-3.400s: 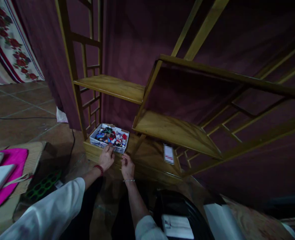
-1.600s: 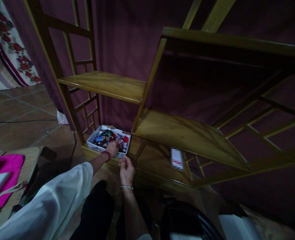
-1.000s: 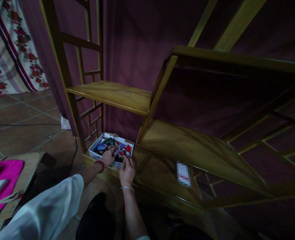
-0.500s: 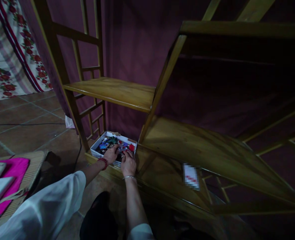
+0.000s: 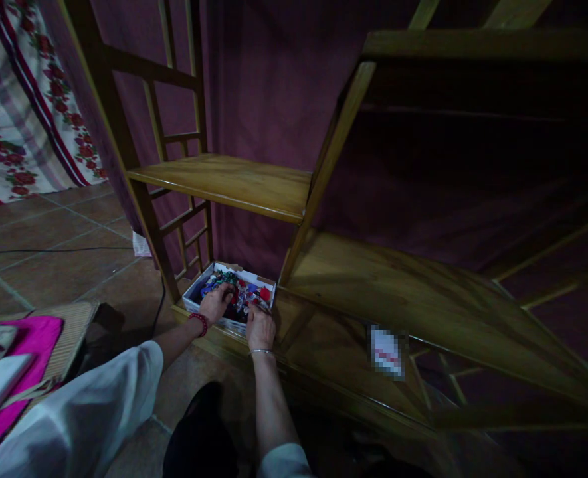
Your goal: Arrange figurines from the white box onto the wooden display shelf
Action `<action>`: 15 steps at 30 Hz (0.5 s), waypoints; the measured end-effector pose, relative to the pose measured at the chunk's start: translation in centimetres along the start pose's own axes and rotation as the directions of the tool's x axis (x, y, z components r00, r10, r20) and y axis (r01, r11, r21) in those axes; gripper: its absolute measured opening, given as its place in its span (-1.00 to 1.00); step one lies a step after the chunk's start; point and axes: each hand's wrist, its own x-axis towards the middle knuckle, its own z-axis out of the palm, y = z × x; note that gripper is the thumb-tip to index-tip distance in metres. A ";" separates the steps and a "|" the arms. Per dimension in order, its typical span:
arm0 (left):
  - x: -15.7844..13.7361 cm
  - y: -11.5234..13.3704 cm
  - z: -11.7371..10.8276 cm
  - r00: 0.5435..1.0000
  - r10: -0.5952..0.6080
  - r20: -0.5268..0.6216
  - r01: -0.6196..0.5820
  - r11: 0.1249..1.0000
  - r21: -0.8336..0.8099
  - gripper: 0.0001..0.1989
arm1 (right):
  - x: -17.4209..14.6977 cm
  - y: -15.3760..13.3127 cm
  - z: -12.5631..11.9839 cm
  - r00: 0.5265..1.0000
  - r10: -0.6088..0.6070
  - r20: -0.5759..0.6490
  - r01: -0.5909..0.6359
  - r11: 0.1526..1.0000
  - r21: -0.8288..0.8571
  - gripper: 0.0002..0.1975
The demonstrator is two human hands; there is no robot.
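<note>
A shallow white box (image 5: 192,302) stands on the lowest ledge of a wooden shelf, filled with a jumble of small colourful items (image 5: 244,292) in red, blue, green and silver, too small to name singly. My left hand (image 5: 216,303), with a red bead bracelet (image 5: 201,322) at the wrist, bends its fingers into the left part of the pile. At the box's front right, my right hand (image 5: 260,326) has its fingers curled over the edge, and a thin silver bangle (image 5: 260,350) circles its wrist. Whatever either hand pinches is hidden or too tiny to make out.
The wooden shelf (image 5: 224,179) rises around the box, with a board above it and a post at each side. A pixelated white card (image 5: 387,352) lies at the lower right. Left stands a low mat-topped table (image 5: 77,325) with a pink cloth (image 5: 44,332).
My left hand has drawn slightly left and my right hand slightly down toward the box's front edge, uncovering more of the pile. The view has shifted a little.
</note>
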 end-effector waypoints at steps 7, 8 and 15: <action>1.4 -1.9 -1.6 0.982 -0.160 -0.102 0.156 0.987 -0.039 -0.75 | 0.0 -0.1 -0.1 0.999 0.032 0.021 -0.032 0.999 0.003 -0.72; 1.6 -2.1 -1.7 0.979 -0.166 -0.120 0.160 0.985 -0.060 -0.75 | 0.0 -0.1 -0.1 0.999 0.033 0.026 -0.033 0.999 0.004 -0.72; 2.6 -3.1 -1.9 0.970 -0.131 -0.206 0.121 0.991 -0.061 -0.73 | 0.0 0.0 0.1 0.997 0.070 0.037 -0.071 0.997 0.010 -0.71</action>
